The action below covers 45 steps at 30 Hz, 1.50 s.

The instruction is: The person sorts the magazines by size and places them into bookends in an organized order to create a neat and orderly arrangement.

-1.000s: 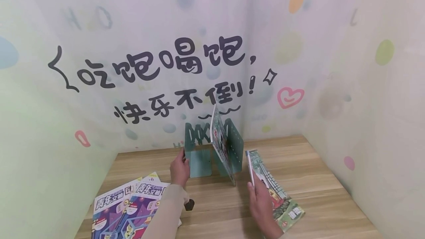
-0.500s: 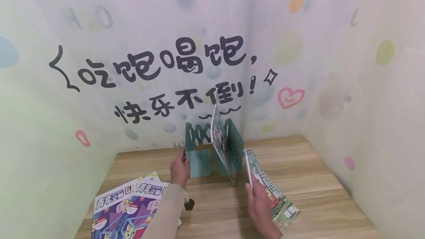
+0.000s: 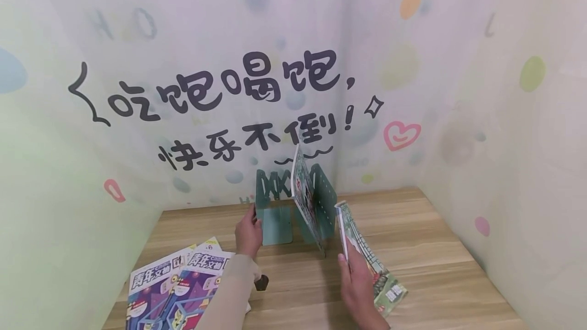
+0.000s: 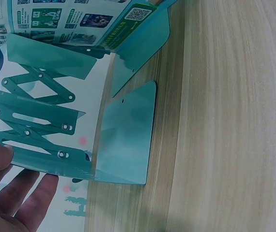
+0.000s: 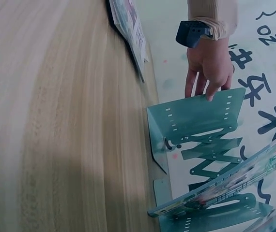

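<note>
A green expandable book rack (image 3: 277,225) stands against the back wall. My left hand (image 3: 248,236) pinches its left end plate, with the thumb on the inner face and fingers outside, as the left wrist view of this hand (image 4: 17,193) shows. Inside the rack, towards its right end plate, a magazine (image 3: 303,195) stands upright on edge. To the right of the rack, my right hand (image 3: 357,286) holds another magazine (image 3: 363,243) by its spine side, cover tilted to the right. In the right wrist view the right hand is out of sight.
Several purple-covered magazines (image 3: 171,289) lie overlapping at the table's front left. A dark band-like device (image 5: 191,34) sits on the left wrist. The wooden table (image 3: 440,248) ends at white patterned walls (image 3: 504,131) on the back and sides.
The right hand has shifted the held magazine slightly left towards the rack, turning it more upright. My left hand, the rack and the standing magazine have stayed in place.
</note>
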Motion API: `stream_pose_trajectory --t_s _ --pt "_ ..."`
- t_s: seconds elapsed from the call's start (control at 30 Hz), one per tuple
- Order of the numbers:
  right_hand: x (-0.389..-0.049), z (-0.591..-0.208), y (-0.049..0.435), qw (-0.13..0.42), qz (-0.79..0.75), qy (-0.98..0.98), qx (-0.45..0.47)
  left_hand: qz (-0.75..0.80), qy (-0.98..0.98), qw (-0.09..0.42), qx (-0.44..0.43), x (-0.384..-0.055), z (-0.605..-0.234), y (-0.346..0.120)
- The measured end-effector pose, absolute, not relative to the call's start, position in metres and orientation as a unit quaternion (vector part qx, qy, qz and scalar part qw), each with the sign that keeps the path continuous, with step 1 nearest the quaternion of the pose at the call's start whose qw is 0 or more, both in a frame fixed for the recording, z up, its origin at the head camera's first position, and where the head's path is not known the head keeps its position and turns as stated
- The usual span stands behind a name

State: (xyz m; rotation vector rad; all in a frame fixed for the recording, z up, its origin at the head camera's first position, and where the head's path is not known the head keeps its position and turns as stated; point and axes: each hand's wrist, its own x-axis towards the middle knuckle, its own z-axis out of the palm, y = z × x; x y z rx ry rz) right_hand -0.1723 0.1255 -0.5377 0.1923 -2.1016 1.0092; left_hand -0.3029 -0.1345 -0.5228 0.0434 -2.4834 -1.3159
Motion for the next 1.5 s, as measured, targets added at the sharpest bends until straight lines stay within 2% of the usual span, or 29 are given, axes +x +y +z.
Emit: stream_pose_trajectory --t_s 0.2,0.9,1.17,1.33,1.5 --pt "-0.170 -0.529 0.123 0.425 0.378 -0.817 0.099 -0.460 -0.872 0.165 0.014 -0.303 -0.524 -0.135" --pt "-0.163 -0.508 0.112 0.458 0.404 -0.779 0.143 -0.462 -0.870 0.170 0.014 -0.303 -0.524 -0.135" --pt "-0.160 -0.505 0.107 0.457 0.403 -0.778 0.154 -0.470 -0.868 0.156 0.026 -0.304 -0.525 -0.134" --pt "-0.158 -0.506 0.104 0.439 0.418 -0.780 0.157 -0.471 -0.867 0.161 0.024 -0.305 -0.526 -0.135" --pt "-0.157 -0.507 0.101 0.445 0.410 -0.778 0.168 -0.468 -0.868 0.165 0.022 -0.304 -0.526 -0.135"
